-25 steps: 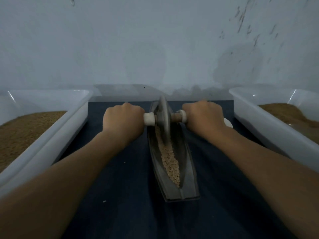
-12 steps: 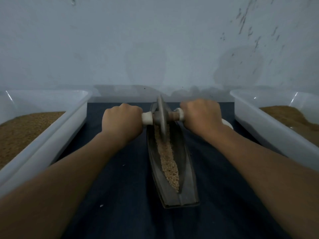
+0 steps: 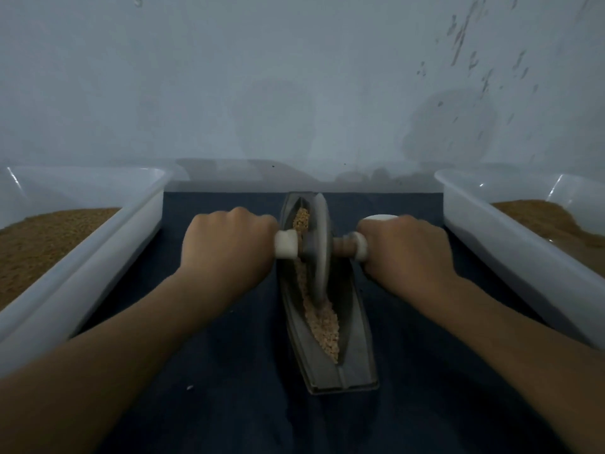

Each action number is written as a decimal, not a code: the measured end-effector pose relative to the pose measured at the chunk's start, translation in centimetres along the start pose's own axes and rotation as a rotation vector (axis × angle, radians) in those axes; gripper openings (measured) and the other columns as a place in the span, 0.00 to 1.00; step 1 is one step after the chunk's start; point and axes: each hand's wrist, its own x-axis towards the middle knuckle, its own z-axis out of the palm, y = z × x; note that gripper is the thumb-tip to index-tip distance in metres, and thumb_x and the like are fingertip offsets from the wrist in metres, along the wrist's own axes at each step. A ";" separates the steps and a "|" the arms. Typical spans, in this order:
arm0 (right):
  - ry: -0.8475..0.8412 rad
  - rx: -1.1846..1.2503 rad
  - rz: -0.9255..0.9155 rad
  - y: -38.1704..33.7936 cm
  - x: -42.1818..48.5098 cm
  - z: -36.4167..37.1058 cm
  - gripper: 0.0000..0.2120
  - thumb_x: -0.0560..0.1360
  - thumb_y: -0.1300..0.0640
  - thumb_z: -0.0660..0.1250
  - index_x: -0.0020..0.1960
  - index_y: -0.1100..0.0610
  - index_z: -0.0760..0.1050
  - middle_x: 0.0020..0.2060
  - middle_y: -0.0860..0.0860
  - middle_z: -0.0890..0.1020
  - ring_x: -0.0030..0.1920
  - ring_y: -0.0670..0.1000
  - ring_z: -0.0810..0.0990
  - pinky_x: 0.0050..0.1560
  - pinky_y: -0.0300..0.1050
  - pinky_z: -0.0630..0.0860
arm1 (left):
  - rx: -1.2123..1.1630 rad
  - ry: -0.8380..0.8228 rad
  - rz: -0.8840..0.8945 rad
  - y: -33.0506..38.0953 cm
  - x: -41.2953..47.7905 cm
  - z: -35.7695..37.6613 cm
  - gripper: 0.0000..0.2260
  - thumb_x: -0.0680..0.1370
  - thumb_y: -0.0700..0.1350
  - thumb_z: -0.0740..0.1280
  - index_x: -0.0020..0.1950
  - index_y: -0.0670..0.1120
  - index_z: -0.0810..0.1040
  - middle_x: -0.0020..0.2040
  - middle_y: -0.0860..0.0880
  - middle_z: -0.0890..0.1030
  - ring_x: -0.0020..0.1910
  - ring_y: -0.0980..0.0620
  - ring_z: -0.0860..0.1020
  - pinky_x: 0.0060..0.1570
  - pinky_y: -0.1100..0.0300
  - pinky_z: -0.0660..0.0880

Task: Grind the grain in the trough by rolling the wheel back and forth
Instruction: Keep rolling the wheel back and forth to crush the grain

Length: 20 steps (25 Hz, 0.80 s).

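While gripped, wheel mid-trough.

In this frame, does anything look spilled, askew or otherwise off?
Little. One pale speck lies on the dark cloth left of the trough, perhaps a stray grain. The wheel sits in the trough, both hands on its handle; grain stays inside.

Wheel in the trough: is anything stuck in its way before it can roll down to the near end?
Nothing visible blocks it. Ahead of the wheel, the trough holds only loose grain, which it is meant to crush.
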 end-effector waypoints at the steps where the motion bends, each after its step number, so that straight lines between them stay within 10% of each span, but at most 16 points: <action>1: -0.013 0.030 0.016 -0.3 1.8 0.6 0.16 0.68 0.54 0.70 0.35 0.48 0.61 0.29 0.45 0.68 0.29 0.51 0.67 0.29 0.40 0.56 | -0.009 -0.024 -0.032 0.0 1.5 0.7 0.09 0.72 0.48 0.68 0.38 0.52 0.69 0.29 0.53 0.63 0.25 0.51 0.60 0.27 0.59 0.57; 5: -0.101 0.054 0.070 -0.8 4.9 0.5 0.10 0.73 0.53 0.67 0.38 0.47 0.66 0.37 0.49 0.76 0.39 0.55 0.78 0.35 0.45 0.66 | -0.078 -0.082 -0.107 -0.1 3.6 0.9 0.02 0.76 0.49 0.66 0.45 0.51 0.74 0.34 0.51 0.68 0.32 0.48 0.68 0.33 0.55 0.65; 12: 0.095 -0.031 -0.054 0.7 -3.3 -1.5 0.16 0.62 0.50 0.70 0.33 0.47 0.60 0.25 0.45 0.64 0.25 0.50 0.61 0.29 0.35 0.47 | -0.046 0.122 0.096 -0.3 -2.5 -1.5 0.22 0.59 0.47 0.76 0.35 0.51 0.61 0.24 0.53 0.62 0.21 0.53 0.54 0.28 0.65 0.49; 20: -0.095 0.095 0.070 -0.5 5.3 1.3 0.13 0.73 0.50 0.67 0.36 0.47 0.63 0.32 0.46 0.69 0.36 0.54 0.72 0.34 0.46 0.65 | -0.039 -0.097 -0.096 0.0 4.7 1.1 0.02 0.76 0.48 0.66 0.45 0.51 0.75 0.33 0.51 0.67 0.31 0.49 0.68 0.32 0.56 0.64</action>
